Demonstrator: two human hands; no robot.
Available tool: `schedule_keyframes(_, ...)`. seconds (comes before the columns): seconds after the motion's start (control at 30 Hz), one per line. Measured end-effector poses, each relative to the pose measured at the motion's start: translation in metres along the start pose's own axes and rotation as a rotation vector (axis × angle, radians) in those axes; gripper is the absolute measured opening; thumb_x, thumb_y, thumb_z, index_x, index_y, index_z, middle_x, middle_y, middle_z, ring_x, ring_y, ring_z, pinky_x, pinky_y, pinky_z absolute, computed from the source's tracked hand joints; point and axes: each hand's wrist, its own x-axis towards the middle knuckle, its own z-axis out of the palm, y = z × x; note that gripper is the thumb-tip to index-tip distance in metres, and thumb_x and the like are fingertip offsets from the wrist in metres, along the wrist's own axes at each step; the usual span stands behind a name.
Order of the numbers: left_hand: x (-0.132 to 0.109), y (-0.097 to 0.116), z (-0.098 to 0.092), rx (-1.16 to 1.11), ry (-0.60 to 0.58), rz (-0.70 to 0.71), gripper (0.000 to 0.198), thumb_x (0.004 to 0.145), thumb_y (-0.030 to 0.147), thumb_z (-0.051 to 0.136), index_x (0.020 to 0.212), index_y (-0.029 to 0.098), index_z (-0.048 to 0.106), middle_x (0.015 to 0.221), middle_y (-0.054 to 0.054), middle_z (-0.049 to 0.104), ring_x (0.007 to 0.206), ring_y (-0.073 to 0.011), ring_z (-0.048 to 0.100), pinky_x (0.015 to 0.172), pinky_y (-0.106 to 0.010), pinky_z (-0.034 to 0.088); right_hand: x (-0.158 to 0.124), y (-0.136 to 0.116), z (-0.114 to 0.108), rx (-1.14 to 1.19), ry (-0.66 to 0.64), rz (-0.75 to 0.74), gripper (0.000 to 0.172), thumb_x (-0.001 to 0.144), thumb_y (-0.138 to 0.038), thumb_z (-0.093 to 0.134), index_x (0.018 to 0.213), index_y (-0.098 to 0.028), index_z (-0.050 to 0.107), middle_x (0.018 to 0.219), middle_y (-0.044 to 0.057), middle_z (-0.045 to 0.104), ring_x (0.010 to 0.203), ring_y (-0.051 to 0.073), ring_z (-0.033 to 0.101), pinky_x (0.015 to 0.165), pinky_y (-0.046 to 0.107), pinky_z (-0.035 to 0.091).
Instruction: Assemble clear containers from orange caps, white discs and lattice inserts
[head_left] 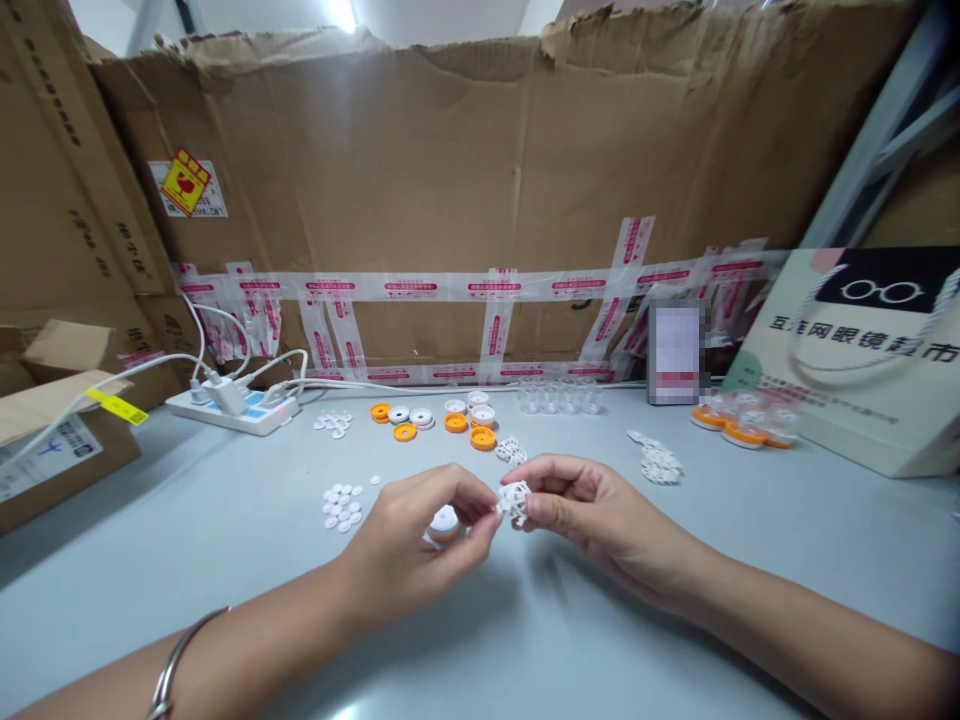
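Left hand (409, 530) and right hand (611, 522) pinch a white holey piece (514, 502) between their fingertips, with clear cups (553, 400) beyond them and a paper bag (855, 400), insides hidden, past the right hand.

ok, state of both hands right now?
Left hand: closed, thumb and fingertips pinching the left edge of a white openwork piece.
Right hand: closed, holding the same piece's right side between thumb and fingers.
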Motion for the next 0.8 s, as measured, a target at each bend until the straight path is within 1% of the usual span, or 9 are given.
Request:
schedule_keyframes(0.17, 0.0008, 0.0027, 0.0001, 0.023, 0.032, 0.057, 0.007, 0.077, 0.007, 0.054, 0.077, 0.012, 0.058, 0.063, -0.001, 0.062, 0.055, -0.0073, 0.056, 0.053, -0.015, 0.046, 0.0026, 0.0027, 0.0005, 0.055, -0.007, 0.027, 0.018, 0.063, -0.028, 0.077, 0.078, -0.02, 0.07, 0.07, -0.001, 0.068, 0.065, 0.008, 0.059, 0.068, 0.022, 0.046)
schedule_keyframes(0.23, 0.001, 0.0039, -0.0002, 0.028, 0.047, 0.075, 0.007, 0.076, 0.006, 0.054, 0.075, 0.012, 0.057, 0.061, -0.001, 0.062, 0.054, -0.0068, 0.055, 0.053, -0.014, 0.045, 0.003, 0.0041, -0.0002, 0.041, -0.014, 0.025, 0.02, 0.064, -0.03, 0.076, 0.082, -0.021, 0.071, 0.069, -0.001, 0.067, 0.064, 0.008, 0.06, 0.068, 0.023, 0.046)
schedule_keyframes(0.33, 0.001, 0.0048, -0.0003, 0.033, 0.057, 0.077, 0.008, 0.075, 0.004, 0.055, 0.072, 0.012, 0.056, 0.06, 0.0, 0.061, 0.053, -0.0063, 0.055, 0.053, -0.014, 0.045, 0.0021, 0.0052, -0.0011, -0.041, 0.002, -0.016, 0.024, 0.067, -0.031, 0.074, 0.09, -0.024, 0.07, 0.069, -0.002, 0.068, 0.066, 0.01, 0.062, 0.069, 0.026, 0.047)
schedule_keyframes(0.47, 0.0003, 0.0044, 0.0004, 0.036, 0.061, 0.072, 0.008, 0.074, 0.004, 0.055, 0.073, 0.012, 0.057, 0.061, 0.0, 0.061, 0.053, -0.0064, 0.055, 0.052, -0.014, 0.045, -0.0008, 0.0036, 0.0021, -0.153, 0.023, -0.075, 0.015, 0.069, -0.03, 0.071, 0.083, -0.024, 0.07, 0.077, 0.0, 0.07, 0.071, 0.012, 0.063, 0.07, 0.027, 0.049)
schedule_keyframes(0.6, -0.0004, 0.0043, 0.001, 0.044, 0.065, 0.049, 0.007, 0.076, 0.006, 0.055, 0.073, 0.013, 0.057, 0.06, 0.0, 0.061, 0.052, -0.0066, 0.055, 0.05, -0.014, 0.044, -0.0029, 0.0026, 0.007, -0.24, 0.044, -0.175, 0.011, 0.072, -0.028, 0.069, 0.08, -0.022, 0.065, 0.077, 0.0, 0.068, 0.075, 0.012, 0.063, 0.073, 0.026, 0.05)
schedule_keyframes(0.67, -0.0003, 0.0039, 0.0009, 0.052, 0.048, 0.027, 0.008, 0.077, 0.007, 0.053, 0.074, 0.013, 0.057, 0.061, 0.0, 0.061, 0.053, -0.0069, 0.055, 0.05, -0.014, 0.045, -0.0024, 0.0034, 0.0074, -0.247, 0.047, -0.185, 0.011, 0.074, -0.029, 0.066, 0.082, -0.022, 0.062, 0.077, -0.001, 0.066, 0.075, 0.012, 0.062, 0.073, 0.026, 0.05)
schedule_keyframes(0.73, 0.0001, 0.0029, 0.0008, 0.085, 0.029, 0.012, 0.006, 0.077, 0.009, 0.055, 0.08, 0.014, 0.057, 0.067, -0.001, 0.062, 0.059, -0.0085, 0.057, 0.054, -0.016, 0.047, -0.0011, 0.0046, 0.0068, -0.247, 0.059, -0.18, 0.013, 0.075, -0.03, 0.066, 0.082, -0.022, 0.06, 0.078, -0.001, 0.065, 0.075, 0.011, 0.061, 0.072, 0.025, 0.05)
schedule_keyframes(0.8, 0.0007, 0.0017, 0.0013, 0.137, 0.034, 0.038, 0.015, 0.075, 0.013, 0.06, 0.089, 0.014, 0.056, 0.077, -0.004, 0.064, 0.068, -0.0117, 0.059, 0.06, -0.02, 0.049, 0.0, 0.006, 0.0062, -0.254, 0.088, -0.184, 0.015, 0.074, -0.031, 0.066, 0.081, -0.021, 0.059, 0.078, -0.001, 0.064, 0.075, 0.01, 0.061, 0.072, 0.024, 0.049)
